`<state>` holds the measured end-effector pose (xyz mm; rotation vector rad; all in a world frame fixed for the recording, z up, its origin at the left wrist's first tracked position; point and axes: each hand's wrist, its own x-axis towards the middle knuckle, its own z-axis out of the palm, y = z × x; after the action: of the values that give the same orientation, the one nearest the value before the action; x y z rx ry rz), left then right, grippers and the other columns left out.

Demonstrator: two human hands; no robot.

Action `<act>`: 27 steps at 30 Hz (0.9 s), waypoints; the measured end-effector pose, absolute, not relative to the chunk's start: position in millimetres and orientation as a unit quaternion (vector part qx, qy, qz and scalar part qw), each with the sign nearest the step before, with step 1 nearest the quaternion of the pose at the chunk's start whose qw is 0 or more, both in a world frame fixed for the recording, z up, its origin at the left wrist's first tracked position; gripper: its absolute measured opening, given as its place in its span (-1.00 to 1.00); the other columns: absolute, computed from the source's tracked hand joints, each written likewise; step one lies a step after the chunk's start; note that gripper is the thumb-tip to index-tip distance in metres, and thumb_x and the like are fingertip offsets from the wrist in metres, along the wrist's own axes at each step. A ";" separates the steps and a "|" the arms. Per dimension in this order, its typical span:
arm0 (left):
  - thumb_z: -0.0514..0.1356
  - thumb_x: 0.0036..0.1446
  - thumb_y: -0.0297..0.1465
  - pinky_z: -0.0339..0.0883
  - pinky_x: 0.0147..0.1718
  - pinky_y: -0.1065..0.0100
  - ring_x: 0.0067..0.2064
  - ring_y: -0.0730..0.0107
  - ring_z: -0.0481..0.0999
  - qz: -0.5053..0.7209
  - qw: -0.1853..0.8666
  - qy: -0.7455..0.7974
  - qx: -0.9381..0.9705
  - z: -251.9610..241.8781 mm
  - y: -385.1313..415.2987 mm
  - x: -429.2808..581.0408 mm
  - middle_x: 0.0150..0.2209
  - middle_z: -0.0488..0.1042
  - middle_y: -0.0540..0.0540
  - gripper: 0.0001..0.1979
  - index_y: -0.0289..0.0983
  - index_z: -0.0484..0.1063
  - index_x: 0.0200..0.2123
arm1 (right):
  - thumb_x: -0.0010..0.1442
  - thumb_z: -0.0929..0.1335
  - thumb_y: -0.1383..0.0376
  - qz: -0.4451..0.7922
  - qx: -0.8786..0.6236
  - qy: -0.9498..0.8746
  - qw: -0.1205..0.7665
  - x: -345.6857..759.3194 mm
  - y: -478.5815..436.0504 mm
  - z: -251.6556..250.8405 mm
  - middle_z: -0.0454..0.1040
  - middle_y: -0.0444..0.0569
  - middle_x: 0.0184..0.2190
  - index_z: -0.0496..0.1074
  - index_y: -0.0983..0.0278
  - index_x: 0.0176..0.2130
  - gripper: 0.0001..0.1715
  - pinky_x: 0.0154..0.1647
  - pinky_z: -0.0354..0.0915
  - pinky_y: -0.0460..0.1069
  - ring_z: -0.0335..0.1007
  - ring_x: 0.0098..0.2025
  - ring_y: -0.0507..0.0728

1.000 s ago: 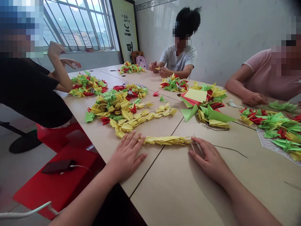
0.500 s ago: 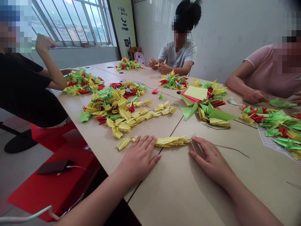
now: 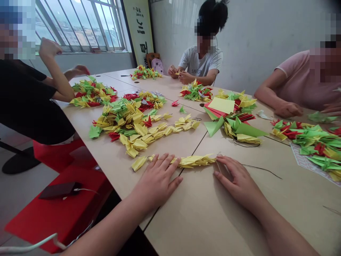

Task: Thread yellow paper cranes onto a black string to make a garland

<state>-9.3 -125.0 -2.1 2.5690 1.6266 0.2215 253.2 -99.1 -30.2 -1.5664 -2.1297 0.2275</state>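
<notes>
A string of yellow folded paper cranes (image 3: 191,160) lies across the near part of the wooden table (image 3: 207,217). My left hand (image 3: 157,181) lies flat on the string's left part, fingers spread and stretched out. My right hand (image 3: 238,181) rests flat on the table at the string's right end, fingers extended, where a thin thread (image 3: 261,169) trails off to the right. Neither hand grips anything.
Heaps of yellow, green and red paper cranes (image 3: 133,122) cover the table's middle, with a stack of coloured paper sheets (image 3: 222,106). Three other people sit around the table. A red stool (image 3: 61,209) with a phone (image 3: 58,190) stands at my left.
My left hand slid right along the yellow string, pushing its cranes closer together; a loose yellow crane now shows at the left end. My right hand stayed put.
</notes>
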 end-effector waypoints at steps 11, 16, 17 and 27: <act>-0.24 0.17 -0.05 -0.30 0.20 0.07 0.27 0.18 -0.25 0.089 -0.012 0.462 0.882 16.6 -111.6 33.9 0.22 0.00 -0.16 -0.34 -0.38 -0.03 0.19 | 0.09 0.22 0.09 0.070 -0.560 -0.783 0.262 253.7 -99.1 -32.0 0.35 0.08 0.00 0.30 0.27 -0.06 -0.53 0.07 0.12 0.24 0.21 0.06 0.24; -0.22 0.17 -0.08 -0.25 0.18 0.05 0.26 0.13 -0.17 0.110 -0.033 0.473 0.873 6.6 -105.3 56.5 0.22 0.01 -0.20 -0.35 -0.42 -0.01 0.18 | 0.10 0.22 0.09 0.074 -0.555 -0.786 0.262 253.8 -98.9 -33.0 0.35 0.08 0.00 0.29 0.26 -0.05 -0.54 0.06 0.13 0.23 0.21 0.06 0.24; -0.22 0.17 -0.07 -0.27 0.19 0.06 0.26 0.14 -0.21 0.125 -0.043 0.460 0.878 6.5 -105.2 60.3 0.23 -0.03 -0.17 -0.35 -0.39 -0.04 0.19 | 0.10 0.23 0.09 0.077 -0.553 -0.786 0.265 253.7 -98.8 -32.9 0.35 0.08 0.00 0.29 0.26 -0.05 -0.54 0.06 0.13 0.23 0.21 0.06 0.23; -0.01 0.12 -0.17 -0.08 0.15 0.07 0.23 0.11 -0.07 0.178 -0.116 0.537 0.817 10.7 -131.9 -23.5 0.18 0.10 -0.15 -0.45 -0.29 0.10 0.13 | 0.10 0.22 0.12 0.095 -0.570 -0.776 0.253 252.0 -99.5 -28.0 0.34 0.06 0.01 0.29 0.25 -0.04 -0.55 0.07 0.13 0.21 0.19 0.07 0.22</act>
<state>-23.5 -131.9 10.7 2.7741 1.8227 0.6031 252.0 -99.5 -28.0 -1.5495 -2.1102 0.2592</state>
